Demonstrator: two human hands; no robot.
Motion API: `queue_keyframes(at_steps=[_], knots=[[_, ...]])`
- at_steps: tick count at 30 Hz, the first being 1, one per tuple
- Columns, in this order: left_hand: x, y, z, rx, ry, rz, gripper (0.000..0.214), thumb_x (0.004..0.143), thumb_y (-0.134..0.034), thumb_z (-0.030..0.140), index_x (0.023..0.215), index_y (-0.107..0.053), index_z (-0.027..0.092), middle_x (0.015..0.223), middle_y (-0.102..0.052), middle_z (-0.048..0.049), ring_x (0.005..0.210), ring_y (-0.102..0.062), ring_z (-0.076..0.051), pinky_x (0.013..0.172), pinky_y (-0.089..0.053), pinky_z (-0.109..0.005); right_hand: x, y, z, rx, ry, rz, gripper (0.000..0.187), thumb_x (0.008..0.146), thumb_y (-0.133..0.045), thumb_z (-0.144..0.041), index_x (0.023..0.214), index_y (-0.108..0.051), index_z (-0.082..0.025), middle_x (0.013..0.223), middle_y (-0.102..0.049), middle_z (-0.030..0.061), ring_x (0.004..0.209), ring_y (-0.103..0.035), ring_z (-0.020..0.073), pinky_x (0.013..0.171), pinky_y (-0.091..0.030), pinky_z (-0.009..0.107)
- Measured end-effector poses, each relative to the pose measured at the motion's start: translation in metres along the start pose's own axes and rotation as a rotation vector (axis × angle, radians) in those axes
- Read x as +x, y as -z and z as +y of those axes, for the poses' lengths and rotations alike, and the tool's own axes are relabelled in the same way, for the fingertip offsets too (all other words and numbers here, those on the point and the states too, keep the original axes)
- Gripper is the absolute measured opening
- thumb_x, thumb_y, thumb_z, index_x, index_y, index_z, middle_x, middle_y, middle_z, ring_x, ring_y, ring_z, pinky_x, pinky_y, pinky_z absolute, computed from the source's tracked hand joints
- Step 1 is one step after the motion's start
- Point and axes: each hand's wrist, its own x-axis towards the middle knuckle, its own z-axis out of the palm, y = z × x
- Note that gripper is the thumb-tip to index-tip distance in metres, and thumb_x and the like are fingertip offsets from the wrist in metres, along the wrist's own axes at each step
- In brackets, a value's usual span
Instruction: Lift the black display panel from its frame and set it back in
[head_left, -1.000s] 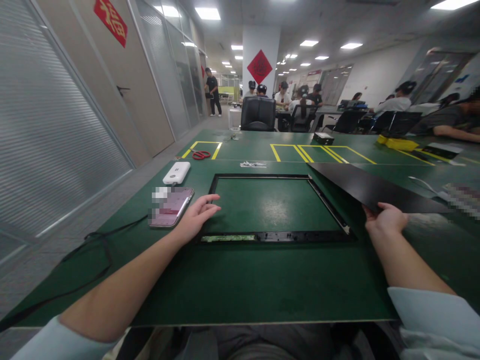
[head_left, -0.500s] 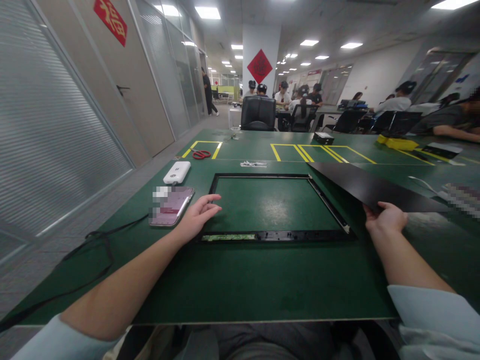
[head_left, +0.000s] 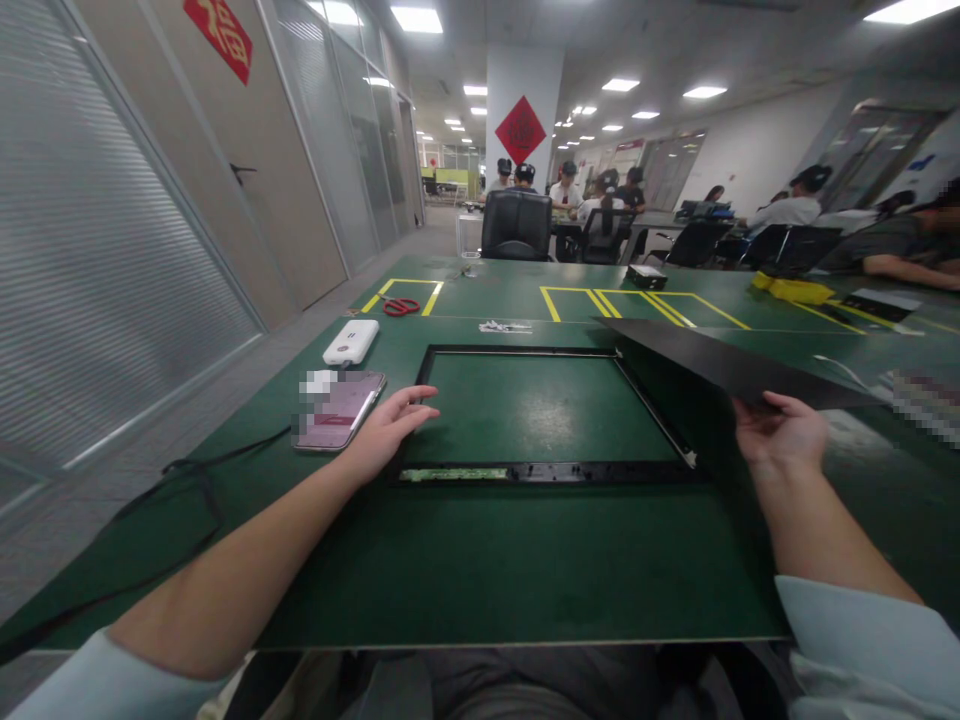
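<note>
On the green table lies a black rectangular frame (head_left: pixel 600 472) with a green circuit strip (head_left: pixel 453 474) along the left part of its near side. My left hand (head_left: pixel 391 425) is at the frame's left side, fingers apart, holding nothing; whether it touches the frame I cannot tell. To the right, my right hand (head_left: pixel 784 435) grips the near edge of a thin black panel (head_left: pixel 720 360), thumb on top and fingers underneath. The panel is tilted above the table, beside the frame's right side.
Left of the frame are a phone (head_left: pixel 341 410), a white power bank (head_left: pixel 351 343) and a black strap (head_left: pixel 202 465). Farther back lie red-handled scissors (head_left: pixel 401 306), small white pieces (head_left: pixel 505 327), a black box (head_left: pixel 646 277) and a yellow object (head_left: pixel 793 289). People sit at tables beyond.
My right hand has raised the black panel a little, and the panel has shifted slightly left. My left hand has barely moved. A person walking in the background has gone from view.
</note>
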Motion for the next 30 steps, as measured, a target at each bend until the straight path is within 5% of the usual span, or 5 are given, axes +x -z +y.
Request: queue_keyframes(at_steps=[11,17,20,23,30], knots=[[0.000,-0.003,0.007,-0.418,0.063,0.065,0.040,0.081,-0.068,0.031,0.117,-0.058,0.017,0.126,-0.066,-0.0132,0.104,-0.067,-0.023,0.100,-0.045,-0.039,-0.024,-0.004,-0.011,0.099,-0.092,-0.189,0.042,0.052,-0.048,-0.008,0.090,-0.064,-0.017,0.083,-0.070,0.0041,0.057,-0.062,0.0131,0.046,-0.051,0.022],[0.001,-0.001,0.014,-0.562,0.135,0.037,0.043,0.091,-0.051,0.043,0.122,-0.057,0.015,0.117,-0.071,-0.0131,0.110,-0.066,-0.025,0.100,-0.045,-0.040,-0.036,0.000,-0.010,-0.093,-0.102,-0.387,0.049,0.056,-0.052,-0.016,0.102,-0.068,-0.021,0.092,-0.073,0.0065,0.082,-0.069,0.0262,0.074,-0.056,0.042],[0.001,-0.001,0.016,-0.567,0.124,-0.093,0.046,0.084,-0.062,0.036,0.123,-0.060,0.013,0.113,-0.074,-0.0135,0.112,-0.065,-0.029,0.099,-0.047,-0.043,-0.039,0.000,-0.008,-0.224,-0.135,-0.483,0.050,0.055,-0.054,-0.018,0.103,-0.069,-0.020,0.090,-0.074,0.0086,0.090,-0.068,0.0319,0.085,-0.052,0.050],[0.000,0.000,0.015,-0.564,0.095,-0.172,0.055,0.070,-0.074,0.018,0.123,-0.062,0.012,0.114,-0.074,-0.0130,0.113,-0.065,-0.030,0.099,-0.049,-0.041,-0.040,-0.001,-0.005,-0.354,-0.210,-0.570,0.051,0.055,-0.055,-0.019,0.105,-0.067,-0.019,0.098,-0.074,0.0105,0.097,-0.067,0.0337,0.087,-0.051,0.051],[0.001,-0.001,0.014,-0.605,0.123,-0.052,0.055,0.068,-0.075,0.012,0.122,-0.062,0.014,0.114,-0.074,-0.0129,0.109,-0.068,-0.029,0.093,-0.056,-0.039,-0.042,-0.003,-0.002,-0.548,-0.291,-0.663,0.048,0.055,-0.062,-0.020,0.102,-0.068,-0.019,0.104,-0.073,0.0096,0.101,-0.066,0.0341,0.086,-0.052,0.047]])
